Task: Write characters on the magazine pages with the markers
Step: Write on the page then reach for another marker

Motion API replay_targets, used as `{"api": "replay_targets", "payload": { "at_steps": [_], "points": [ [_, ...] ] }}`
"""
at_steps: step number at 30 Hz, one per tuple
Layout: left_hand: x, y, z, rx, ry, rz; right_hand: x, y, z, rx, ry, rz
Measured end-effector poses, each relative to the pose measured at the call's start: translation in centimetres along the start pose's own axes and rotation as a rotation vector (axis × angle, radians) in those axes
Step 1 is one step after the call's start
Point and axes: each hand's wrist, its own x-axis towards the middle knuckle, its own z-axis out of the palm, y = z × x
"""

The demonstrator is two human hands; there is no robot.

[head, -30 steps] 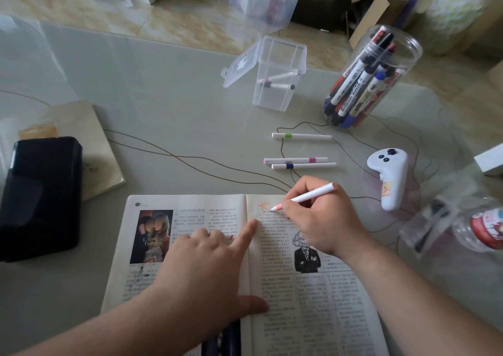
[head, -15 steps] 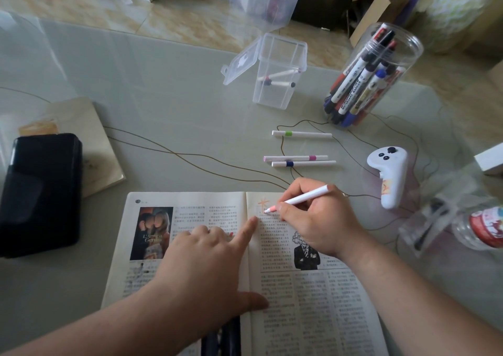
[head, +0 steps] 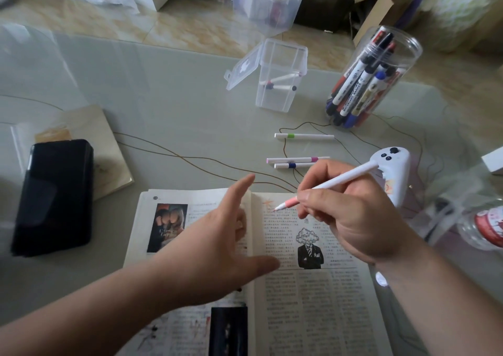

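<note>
The left hand [head: 217, 246] was pressing flat on the magazine [head: 313, 301] a moment ago. Now it has lifted, fingers spread open, holding nothing. The right hand [head: 351, 219] has pulled back a bit too. It is closed around the pink marker [head: 326, 185], and the tip sits just over the top of the right page, beside a small orange character [head: 268, 201]. So that character looks finished, and I think another spot comes next.

The magazine is thin, soft paper lying open on the smooth, shiny bench [head: 163, 110]. Beyond the magazine lie three thin white markers [head: 299, 160], round and hard like sticks.
</note>
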Motion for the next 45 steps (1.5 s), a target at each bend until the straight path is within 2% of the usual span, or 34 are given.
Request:
{"api": "replay_targets", "payload": {
  "at_steps": [4, 8, 19, 23, 30, 36, 39, 42, 45],
  "points": [
    [-0.4, 0.3, -0.1, -0.127, 0.003, 0.111, -1.2, -1.4, 0.8, -0.044, -0.149, -0.058],
    [-1.0, 1.0, -0.1, -0.251, -0.033, 0.156, -1.8, -2.1, 1.1, -0.09, -0.155, -0.075],
    [-2.2, 2.1, 0.1, -0.279, -0.1, 0.174, -2.6, -2.3, 1.9, -0.21, -0.183, -0.041],
    [-2.5, 2.6, 0.3, -0.156, -0.046, 0.186, -2.8, -2.7, 1.8, -0.23, -0.201, 0.04],
    [-2.3, 2.4, 1.5, 0.012, 0.08, 0.186, -3.2, -2.4, 3.1, -0.27, -0.094, 0.13],
    [-1.5, 2.8, 1.1, -0.01, 0.008, 0.127, -3.4, -2.2, 3.3, -0.361, -0.022, 0.084],
    [-0.8, 3.1, 0.3, -0.025, -0.013, 0.136, -3.2, -2.2, 3.0, -0.203, -0.007, 0.052],
    [-0.2, 3.8, -0.1, 0.009, 0.007, 0.128, -3.0, -2.4, 2.7, 0.01, 0.078, -0.015],
    [0.0, 4.5, -0.3, 0.031, 0.108, 0.089, -2.9, -2.6, 2.2, 0.023, 0.15, -0.096]
  ]
}}
